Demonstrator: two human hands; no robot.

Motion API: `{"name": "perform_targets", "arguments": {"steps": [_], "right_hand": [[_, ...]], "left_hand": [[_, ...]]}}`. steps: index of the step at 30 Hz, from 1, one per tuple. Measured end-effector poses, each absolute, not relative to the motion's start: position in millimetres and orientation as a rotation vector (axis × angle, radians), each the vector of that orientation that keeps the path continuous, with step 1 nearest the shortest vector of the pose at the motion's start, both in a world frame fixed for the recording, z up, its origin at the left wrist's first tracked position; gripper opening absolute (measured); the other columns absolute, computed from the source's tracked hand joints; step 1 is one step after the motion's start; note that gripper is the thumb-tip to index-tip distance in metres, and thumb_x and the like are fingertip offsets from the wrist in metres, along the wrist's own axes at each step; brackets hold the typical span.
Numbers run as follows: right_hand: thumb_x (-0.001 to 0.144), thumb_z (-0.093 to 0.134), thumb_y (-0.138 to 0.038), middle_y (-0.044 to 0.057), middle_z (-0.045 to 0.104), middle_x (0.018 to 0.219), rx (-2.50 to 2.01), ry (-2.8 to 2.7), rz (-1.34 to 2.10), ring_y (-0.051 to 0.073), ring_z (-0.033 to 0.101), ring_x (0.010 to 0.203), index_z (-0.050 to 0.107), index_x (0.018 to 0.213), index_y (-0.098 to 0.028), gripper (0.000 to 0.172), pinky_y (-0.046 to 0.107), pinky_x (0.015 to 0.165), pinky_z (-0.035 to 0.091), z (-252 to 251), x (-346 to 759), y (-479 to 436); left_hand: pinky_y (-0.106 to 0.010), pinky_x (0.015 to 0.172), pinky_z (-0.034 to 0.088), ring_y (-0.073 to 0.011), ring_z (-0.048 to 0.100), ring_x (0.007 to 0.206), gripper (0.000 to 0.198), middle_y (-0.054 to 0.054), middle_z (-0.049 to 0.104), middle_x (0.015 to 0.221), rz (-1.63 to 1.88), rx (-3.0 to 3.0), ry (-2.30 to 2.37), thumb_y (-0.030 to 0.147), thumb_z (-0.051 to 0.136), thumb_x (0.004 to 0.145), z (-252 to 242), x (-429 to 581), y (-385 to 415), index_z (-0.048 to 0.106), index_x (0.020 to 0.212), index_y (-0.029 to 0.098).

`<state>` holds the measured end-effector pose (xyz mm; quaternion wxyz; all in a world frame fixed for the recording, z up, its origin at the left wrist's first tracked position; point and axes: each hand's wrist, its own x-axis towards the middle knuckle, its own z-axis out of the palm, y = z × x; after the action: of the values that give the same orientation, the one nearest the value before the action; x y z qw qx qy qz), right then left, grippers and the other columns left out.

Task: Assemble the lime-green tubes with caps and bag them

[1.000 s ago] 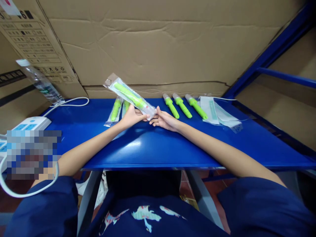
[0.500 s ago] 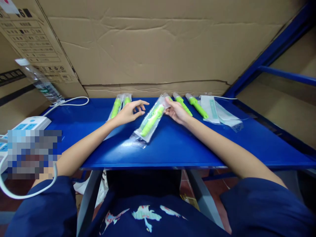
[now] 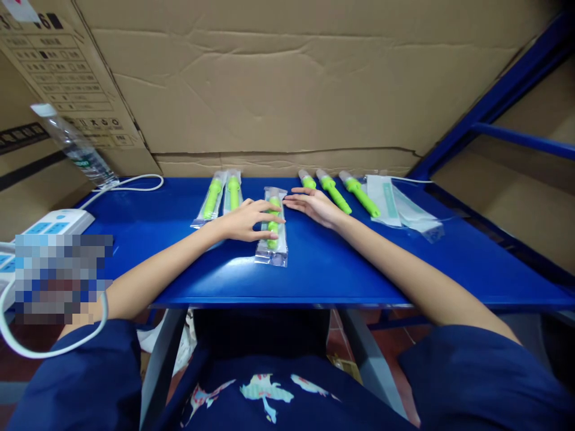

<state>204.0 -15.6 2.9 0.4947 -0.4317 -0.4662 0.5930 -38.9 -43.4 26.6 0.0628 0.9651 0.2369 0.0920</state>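
Note:
A bright green plastic tube (image 3: 272, 243) in a clear bag lies on the blue table in front of me, nearly upright in view. My left hand (image 3: 251, 221) reaches over it from the left, fingers spread across the bag; whether they press on it I cannot tell. On the other side, my right hand (image 3: 317, 206) is open and empty, its fingertips beside the bag's upper right edge. Two more bagged green tubes (image 3: 211, 200) lie beyond my left forearm. Past my right hand are three unbagged green tubes (image 3: 333, 190) with clear caps, the leftmost partly hidden by that hand.
Flat clear bags with white and green paper (image 3: 381, 200) lie at the right rear. At the left stand a power strip (image 3: 67, 224) with a white cable and a clear bottle (image 3: 83, 149). A cardboard wall (image 3: 269, 90) closes off the back of the table (image 3: 332, 275).
The bagged tube, held slanted by my right hand before, now lies straighter on the table. My right hand has let go, and my left hand has moved right, over the bag.

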Motion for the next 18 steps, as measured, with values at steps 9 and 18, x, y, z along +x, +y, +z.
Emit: {"name": "perform_targets", "arguments": {"steps": [9, 18], "right_hand": [[0.086, 0.057, -0.014, 0.010, 0.066, 0.118, -1.342, -1.481, 0.486, 0.023, 0.068, 0.106, 0.057, 0.113, -0.020, 0.028, 0.042, 0.096, 0.056, 21, 263, 15], [0.088, 0.059, -0.019, 0.039, 0.049, 0.134, -2.126, -1.403, -0.157, 0.038, 0.049, 0.126, 0.052, 0.128, 0.002, 0.046, 0.049, 0.102, 0.037, 20, 353, 26]], "left_hand": [[-0.054, 0.119, 0.025, -0.0333, 0.037, 0.149, 0.069, -0.013, 0.035, 0.165, 0.168, 2.940, 1.024, 0.064, 0.052, 0.095, 26, -41, -41, 0.045, 0.152, 0.026], [-0.059, 0.122, 0.021, -0.0369, 0.039, 0.148, 0.069, -0.012, 0.037, 0.164, 0.217, 2.853, 1.250, 0.065, 0.048, 0.095, 26, -60, -23, 0.047, 0.152, 0.026]]}}
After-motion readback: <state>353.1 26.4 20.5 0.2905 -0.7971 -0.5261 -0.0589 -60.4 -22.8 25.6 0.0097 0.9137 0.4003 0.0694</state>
